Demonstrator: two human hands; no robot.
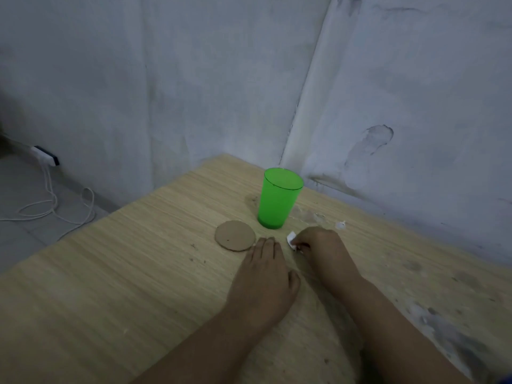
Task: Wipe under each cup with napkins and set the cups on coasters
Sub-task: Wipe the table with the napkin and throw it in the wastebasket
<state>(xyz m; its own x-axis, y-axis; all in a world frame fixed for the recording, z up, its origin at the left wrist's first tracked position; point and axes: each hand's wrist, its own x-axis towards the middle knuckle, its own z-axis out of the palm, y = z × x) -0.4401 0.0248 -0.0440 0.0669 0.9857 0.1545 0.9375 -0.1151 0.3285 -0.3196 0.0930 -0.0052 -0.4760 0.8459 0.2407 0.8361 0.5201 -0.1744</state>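
A green plastic cup stands upright on the wooden table, near the far corner. A round brown cardboard coaster lies flat just left of and in front of the cup, apart from it. My right hand is curled around a small white napkin and holds it down on the table in front of the cup. My left hand lies flat on the table with straight fingers, its fingertips close to the coaster's right edge.
A small white scrap and pale smears lie on the table right of the cup. Grey walls meet behind the table's far corner. On the floor at left sit a power adapter and a looped white cable.
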